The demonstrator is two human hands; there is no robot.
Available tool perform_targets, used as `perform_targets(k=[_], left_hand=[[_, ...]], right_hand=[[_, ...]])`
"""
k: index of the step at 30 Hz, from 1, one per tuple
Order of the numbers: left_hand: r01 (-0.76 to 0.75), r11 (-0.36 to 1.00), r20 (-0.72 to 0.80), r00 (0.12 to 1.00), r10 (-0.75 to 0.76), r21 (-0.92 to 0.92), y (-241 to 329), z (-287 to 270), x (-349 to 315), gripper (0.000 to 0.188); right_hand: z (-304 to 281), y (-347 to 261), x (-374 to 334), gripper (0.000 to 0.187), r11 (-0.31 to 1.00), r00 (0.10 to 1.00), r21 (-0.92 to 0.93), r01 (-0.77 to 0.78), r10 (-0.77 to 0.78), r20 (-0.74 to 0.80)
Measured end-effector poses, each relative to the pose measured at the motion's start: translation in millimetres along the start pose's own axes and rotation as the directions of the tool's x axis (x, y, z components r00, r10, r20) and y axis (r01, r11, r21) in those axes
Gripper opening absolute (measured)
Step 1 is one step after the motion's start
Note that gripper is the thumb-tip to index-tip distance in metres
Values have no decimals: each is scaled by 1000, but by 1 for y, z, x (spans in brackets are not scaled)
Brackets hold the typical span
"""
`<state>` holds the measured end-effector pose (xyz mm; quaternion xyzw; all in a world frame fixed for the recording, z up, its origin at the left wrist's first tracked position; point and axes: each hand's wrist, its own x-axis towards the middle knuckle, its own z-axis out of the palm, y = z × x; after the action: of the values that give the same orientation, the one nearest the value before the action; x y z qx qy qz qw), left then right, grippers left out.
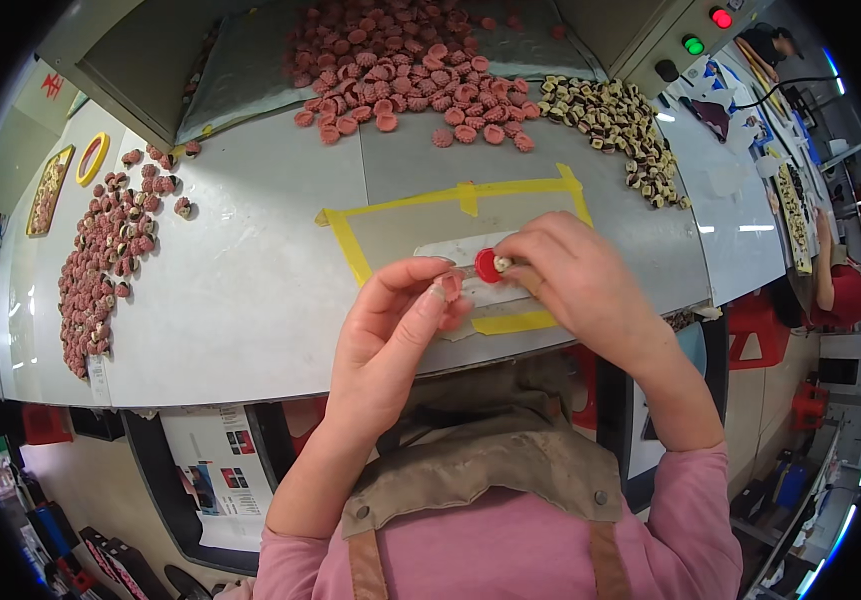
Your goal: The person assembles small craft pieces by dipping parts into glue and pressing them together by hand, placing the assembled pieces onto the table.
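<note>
My left hand (376, 345) pinches a small pink scalloped cup (452, 287) between thumb and fingers, just above the work surface. To its right, my right hand (591, 285) closes its fingertips on a small cream-coloured piece (503, 263), partly hidden by the fingers. Close to those fingertips is a red round lid-like dish (487, 266). It lies over a whitish strip (451, 247) inside a frame of yellow tape (351, 248) on the grey table (251, 290).
A heap of pink scalloped cups (411, 85) lies at the far middle. Cream-and-dark small pieces (616, 130) spread at the far right. Pink-and-dark pieces (111, 250) lie at the left, near a yellow tape roll (93, 158). A metal housing (141, 65) borders the back.
</note>
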<state>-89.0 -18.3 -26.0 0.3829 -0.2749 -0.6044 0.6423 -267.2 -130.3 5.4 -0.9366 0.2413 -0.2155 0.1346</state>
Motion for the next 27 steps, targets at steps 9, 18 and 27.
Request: perform_targets(k=[9, 18, 27], left_hand=[[-73, 996, -46, 996, 75, 43, 0, 3, -3, 24], [-53, 985, -65, 996, 64, 163, 1, 12, -4, 26], [-114, 983, -50, 991, 122, 143, -7, 16, -2, 23]], right_hand=[[11, -3, 4, 19, 995, 999, -98, 30, -32, -19], [9, -13, -10, 12, 720, 912, 601, -348, 409, 38], [22, -35, -11, 20, 677, 938, 698, -233, 347, -23]])
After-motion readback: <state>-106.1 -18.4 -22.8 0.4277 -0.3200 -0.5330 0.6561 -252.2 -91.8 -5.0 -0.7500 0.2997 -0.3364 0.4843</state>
